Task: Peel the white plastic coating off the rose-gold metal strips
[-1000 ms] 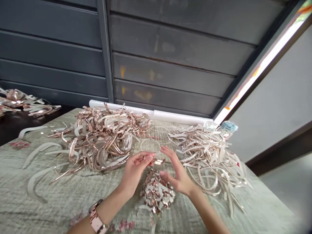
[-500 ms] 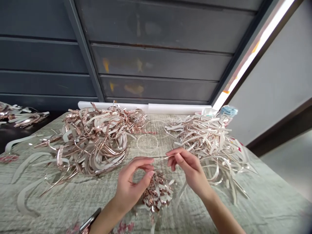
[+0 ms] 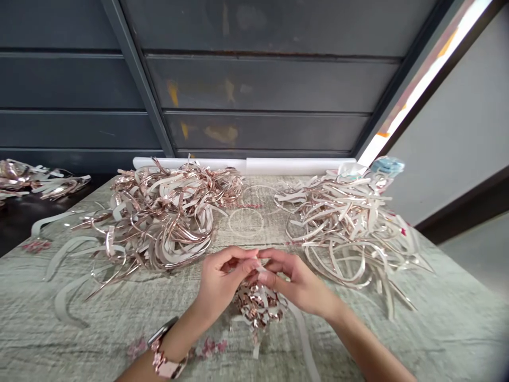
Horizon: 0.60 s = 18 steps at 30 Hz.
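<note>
My left hand (image 3: pixel 225 284) and my right hand (image 3: pixel 300 278) meet over the middle of the table, fingertips touching. Between their pinched fingers is a thin ribbon strip (image 3: pixel 304 339), pale on the side I see, whose long end trails down toward the table's near edge. Just below the fingers lies a small clump of crinkled rose-gold and white ribbon (image 3: pixel 260 307), partly covered by my hands. Whether the strip joins the clump is hidden behind the fingers. A watch with a pink patterned band (image 3: pixel 167 363) is on my left wrist.
Tangled rose-gold and white ribbon (image 3: pixel 167 212) heaps up on the left, with another heap (image 3: pixel 345 217) on the right. White tubes (image 3: pixel 298 166) lie along the back, below a dark panelled wall (image 3: pixel 270 85). A blue-and-white plastic packet (image 3: pixel 387 166) sits behind the right heap.
My hands were apart with the strip stretched between them; now they have come together at the fingertips. The strip's loose end now hangs to the right of the clump. The view has shifted slightly.
</note>
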### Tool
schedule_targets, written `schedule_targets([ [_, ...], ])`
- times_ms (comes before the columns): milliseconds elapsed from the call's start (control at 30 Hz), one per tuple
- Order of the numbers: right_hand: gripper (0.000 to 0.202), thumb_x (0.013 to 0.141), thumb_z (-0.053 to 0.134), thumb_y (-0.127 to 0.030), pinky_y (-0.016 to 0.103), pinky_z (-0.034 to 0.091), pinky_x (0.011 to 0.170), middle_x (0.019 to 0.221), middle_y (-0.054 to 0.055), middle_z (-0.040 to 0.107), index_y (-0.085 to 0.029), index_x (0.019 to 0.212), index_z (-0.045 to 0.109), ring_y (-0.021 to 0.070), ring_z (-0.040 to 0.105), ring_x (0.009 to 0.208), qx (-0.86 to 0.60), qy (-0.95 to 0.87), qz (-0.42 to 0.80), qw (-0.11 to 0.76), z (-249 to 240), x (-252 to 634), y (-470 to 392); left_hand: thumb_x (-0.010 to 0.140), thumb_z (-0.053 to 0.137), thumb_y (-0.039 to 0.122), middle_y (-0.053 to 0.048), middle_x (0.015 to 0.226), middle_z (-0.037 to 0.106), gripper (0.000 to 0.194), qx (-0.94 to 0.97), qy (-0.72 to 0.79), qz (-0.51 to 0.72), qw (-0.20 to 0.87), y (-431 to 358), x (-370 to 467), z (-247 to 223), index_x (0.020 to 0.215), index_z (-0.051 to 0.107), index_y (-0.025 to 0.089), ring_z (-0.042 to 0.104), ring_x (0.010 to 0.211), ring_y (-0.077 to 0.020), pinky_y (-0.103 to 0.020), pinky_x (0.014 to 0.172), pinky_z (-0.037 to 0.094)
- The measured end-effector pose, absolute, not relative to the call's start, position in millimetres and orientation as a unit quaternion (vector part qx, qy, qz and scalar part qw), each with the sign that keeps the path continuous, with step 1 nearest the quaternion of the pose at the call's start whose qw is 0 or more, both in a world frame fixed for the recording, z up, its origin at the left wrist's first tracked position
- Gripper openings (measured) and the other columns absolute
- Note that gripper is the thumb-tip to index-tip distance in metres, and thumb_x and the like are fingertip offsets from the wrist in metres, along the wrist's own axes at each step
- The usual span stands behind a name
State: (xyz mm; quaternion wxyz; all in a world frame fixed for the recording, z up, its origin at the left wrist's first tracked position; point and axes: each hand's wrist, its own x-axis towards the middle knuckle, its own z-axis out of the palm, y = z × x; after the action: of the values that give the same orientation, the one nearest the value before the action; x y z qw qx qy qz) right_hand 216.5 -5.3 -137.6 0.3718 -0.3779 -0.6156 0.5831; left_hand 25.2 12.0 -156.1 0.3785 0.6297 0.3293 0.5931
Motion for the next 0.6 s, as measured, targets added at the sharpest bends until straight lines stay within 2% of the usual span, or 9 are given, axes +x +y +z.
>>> schedule_targets([
  [67, 0.041, 0.091, 0.07, -0.048, 0.024, 0.05, 0.064, 0.087, 0.004, 0.078, -0.022, 0.122, 0.067, 0.0132, 0.065, 0.068, -0.377, -0.595, 0.596, 0.385, -143.7, 214.9, -3.1, 0.086, 0.075, 0.018, 0.001, 0.08, 0.079, 0.011, 0.655, 0.331, 0.577, 0.359, 15.8, 26.0, -156.5, 0.091, 0.081, 0.026, 0.073, 0.064, -0.0111, -0.016, 0.057, 0.058],
  [133, 0.04, 0.092, 0.066, -0.053, 0.022, 0.048, 0.053, 0.086, 0.005, 0.078, -0.02, 0.115, 0.071, 0.0096, 0.061, 0.053, -0.389, -0.57, 0.605, 0.398, -147.1, 213.3, -1.7, 0.09, 0.07, 0.016, -0.001, 0.092, 0.079, 0.018, 0.68, 0.333, 0.572, 0.316, 17.8, 25.8, -156.2, 0.1, 0.08, 0.027, 0.075, 0.078, -0.013, -0.018, 0.065, 0.06],
  [233, 0.044, 0.093, 0.064, -0.055, 0.019, 0.045, 0.042, 0.084, 0.006, 0.079, -0.021, 0.119, 0.07, 0.0078, 0.058, 0.042, -0.398, -0.554, 0.617, 0.393, -145.1, 211.8, -3.6, 0.088, 0.071, 0.011, -0.003, 0.102, 0.077, 0.024, 0.704, 0.335, 0.587, 0.218, 15.5, 24.2, -154.0, 0.105, 0.079, 0.026, 0.074, 0.091, -0.0148, -0.021, 0.077, 0.061],
  [367, 0.044, 0.091, 0.067, -0.054, 0.017, 0.045, 0.04, 0.076, 0.004, 0.077, -0.019, 0.118, 0.07, 0.0081, 0.06, 0.041, -0.392, -0.546, 0.634, 0.383, -138.5, 210.1, -9.0, 0.083, 0.074, 0.004, -0.001, 0.092, 0.078, 0.03, 0.726, 0.303, 0.608, 0.108, 9.0, 23.5, -151.9, 0.107, 0.077, 0.023, 0.072, 0.081, -0.0129, -0.022, 0.076, 0.059],
  [500, 0.04, 0.089, 0.068, -0.053, 0.017, 0.045, 0.042, 0.067, -0.001, 0.068, -0.017, 0.106, 0.072, 0.0086, 0.061, 0.044, -0.397, -0.546, 0.62, 0.4, -139.9, 207.9, -9.7, 0.084, 0.071, 0.0, -0.003, 0.093, 0.079, 0.032, 0.758, 0.276, 0.585, 0.088, 8.6, 23.8, -154.7, 0.11, 0.074, 0.02, 0.073, 0.082, -0.014, -0.024, 0.078, 0.059],
  [600, 0.032, 0.095, 0.061, -0.048, 0.018, 0.04, 0.041, 0.066, -0.002, 0.064, -0.018, 0.106, 0.069, 0.0084, 0.058, 0.043, -0.412, -0.579, 0.583, 0.392, -143.2, 206.3, -11.1, 0.085, 0.071, 0.001, -0.004, 0.093, 0.079, 0.036, 0.767, 0.286, 0.57, 0.072, 9.7, 22.7, -156.1, 0.116, 0.07, 0.018, 0.073, 0.083, -0.0138, -0.025, 0.081, 0.058],
])
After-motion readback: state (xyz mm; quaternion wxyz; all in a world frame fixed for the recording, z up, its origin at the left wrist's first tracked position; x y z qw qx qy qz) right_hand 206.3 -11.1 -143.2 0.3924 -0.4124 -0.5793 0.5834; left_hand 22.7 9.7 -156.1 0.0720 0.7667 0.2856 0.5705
